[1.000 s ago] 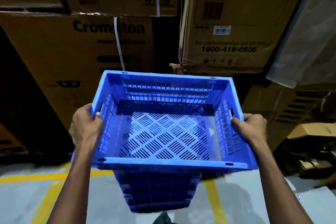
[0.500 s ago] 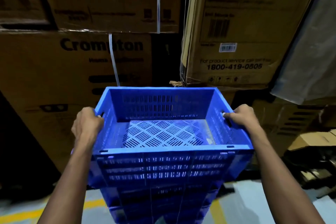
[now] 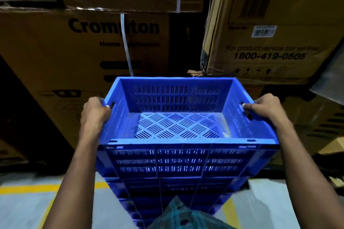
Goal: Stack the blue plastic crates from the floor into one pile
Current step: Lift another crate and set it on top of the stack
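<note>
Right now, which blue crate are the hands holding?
The top crate of the pile: left hand and right hand grip its side handles.

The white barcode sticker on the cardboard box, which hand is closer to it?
Right. The right hand grips the blue plastic crate's right rim, below the white barcode sticker. The left hand grips the left rim, far across from it.

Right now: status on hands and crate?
Left hand, right hand grip top crate handles. Crate atop blue pile. Nothing in the way.
</note>
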Demonstrator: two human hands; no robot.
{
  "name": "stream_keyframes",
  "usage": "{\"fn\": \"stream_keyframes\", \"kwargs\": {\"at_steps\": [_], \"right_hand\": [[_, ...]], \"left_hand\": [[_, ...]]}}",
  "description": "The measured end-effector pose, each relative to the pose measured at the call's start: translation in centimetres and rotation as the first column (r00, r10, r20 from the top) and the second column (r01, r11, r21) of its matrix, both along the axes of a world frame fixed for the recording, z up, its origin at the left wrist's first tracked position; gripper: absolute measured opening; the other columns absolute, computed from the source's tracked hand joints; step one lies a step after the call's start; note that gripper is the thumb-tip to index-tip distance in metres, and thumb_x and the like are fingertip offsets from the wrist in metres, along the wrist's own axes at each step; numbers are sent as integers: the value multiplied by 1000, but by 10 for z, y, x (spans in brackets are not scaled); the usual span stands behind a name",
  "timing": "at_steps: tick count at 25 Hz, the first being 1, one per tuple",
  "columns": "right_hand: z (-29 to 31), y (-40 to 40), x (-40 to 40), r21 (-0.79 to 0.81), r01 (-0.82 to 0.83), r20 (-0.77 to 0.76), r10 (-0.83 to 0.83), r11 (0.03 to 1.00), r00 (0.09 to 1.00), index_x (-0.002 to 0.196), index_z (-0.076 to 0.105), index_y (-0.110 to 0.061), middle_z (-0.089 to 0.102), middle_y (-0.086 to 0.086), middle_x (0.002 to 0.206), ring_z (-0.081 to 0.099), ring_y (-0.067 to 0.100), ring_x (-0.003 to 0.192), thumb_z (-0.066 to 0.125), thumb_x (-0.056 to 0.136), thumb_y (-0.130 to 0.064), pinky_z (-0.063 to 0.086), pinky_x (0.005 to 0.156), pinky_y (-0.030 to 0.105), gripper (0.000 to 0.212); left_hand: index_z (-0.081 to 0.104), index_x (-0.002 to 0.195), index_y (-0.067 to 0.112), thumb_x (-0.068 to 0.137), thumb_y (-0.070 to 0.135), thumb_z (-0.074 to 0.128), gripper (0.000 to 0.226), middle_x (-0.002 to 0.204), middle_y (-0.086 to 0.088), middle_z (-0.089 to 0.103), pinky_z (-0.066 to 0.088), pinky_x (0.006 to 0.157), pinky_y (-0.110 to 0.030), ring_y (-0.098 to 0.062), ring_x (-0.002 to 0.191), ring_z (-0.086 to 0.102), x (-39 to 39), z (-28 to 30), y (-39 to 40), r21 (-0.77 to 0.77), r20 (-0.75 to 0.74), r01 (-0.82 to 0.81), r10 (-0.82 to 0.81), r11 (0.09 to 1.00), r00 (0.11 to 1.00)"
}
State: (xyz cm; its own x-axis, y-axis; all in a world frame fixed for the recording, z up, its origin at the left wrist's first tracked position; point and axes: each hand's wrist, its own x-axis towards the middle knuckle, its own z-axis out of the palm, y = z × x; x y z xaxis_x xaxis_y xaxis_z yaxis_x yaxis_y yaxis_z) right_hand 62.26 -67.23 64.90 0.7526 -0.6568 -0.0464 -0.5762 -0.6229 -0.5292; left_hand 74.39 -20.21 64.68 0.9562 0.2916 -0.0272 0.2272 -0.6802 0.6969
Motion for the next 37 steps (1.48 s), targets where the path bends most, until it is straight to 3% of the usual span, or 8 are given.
{"fn": "stream_keyframes", "kwargs": {"at_steps": [3, 6, 9, 13, 19, 25, 31, 37], "right_hand": [[-4, 0, 3, -5, -3, 16, 3, 1000, 1000, 70, 78, -4, 65, 8, 61, 59, 17, 62, 77, 78, -38, 43, 59, 31, 34], [-4, 2, 7, 1, 15, 12, -15, 1000, 1000, 67, 77, -6, 67, 9, 61, 62, 18, 61, 78, 77, -37, 42, 53, 31, 33], [-7, 3, 9, 31, 51, 48, -52, 998, 997, 68, 77, -5, 71, 12, 64, 66, 21, 61, 79, 74, -39, 49, 58, 33, 35], [-7, 9, 3, 60, 72, 125, -79, 996, 989, 71, 78, -5, 72, 11, 64, 70, 22, 61, 80, 72, -41, 61, 66, 42, 36], [-4, 17, -6, 38, 70, 73, -73, 997, 995, 79, 74, -5, 69, 10, 75, 66, 24, 71, 74, 80, -44, 48, 62, 35, 39], [-2, 23, -9, -118, 52, -31, -56, 992, 998, 82, 69, -4, 67, 16, 86, 57, 31, 71, 67, 84, -49, 42, 64, 33, 46], [-4, 38, -24, -332, 4, -133, -51, 943, 990, 100, 68, -2, 66, 22, 107, 63, 42, 99, 64, 86, -50, 48, 74, 40, 50], [-13, 75, -44, -298, 22, -116, -59, 954, 992, 135, 44, -4, 44, 16, 140, 55, 43, 118, 64, 84, -56, 46, 93, 47, 76]], "left_hand": [[61, 121, 13, 92, 15, 58, 29, 117, -17, 65, 43, 72, -40, -33, 94, 60, 2, -3, -1, 23, -18, -31, 32, 999, 999], [63, 114, 11, 87, 11, 59, 27, 113, -18, 66, 50, 80, -43, -38, 97, 63, 6, -3, -5, 51, -12, -39, 39, 998, 999], [64, 109, 8, 79, 4, 61, 30, 109, -21, 67, 54, 81, -46, -40, 96, 65, 5, -1, -12, 76, 23, -49, 47, 996, 999], [64, 111, 6, 84, 6, 60, 27, 113, -24, 65, 51, 81, -48, -44, 101, 63, -11, -5, -15, 138, 57, -53, 45, 989, 997], [55, 123, 6, 88, 8, 59, 36, 123, -27, 58, 47, 88, -51, -48, 111, 57, -24, -4, -12, 245, 29, -26, 20, 969, 999], [53, 123, 4, 91, 10, 58, 33, 124, -27, 58, 47, 88, -51, -48, 111, 57, -26, -3, -13, 272, 11, -20, 18, 962, 1000], [54, 118, 5, 91, 17, 58, 30, 118, -26, 61, 49, 85, -50, -47, 107, 60, -28, -8, -10, 327, 50, -11, -6, 945, 999], [53, 123, 0, 93, 33, 62, 46, 122, -25, 54, 46, 85, -52, -47, 110, 56, -34, -9, -17, 393, 82, -4, -30, 919, 996]]}}
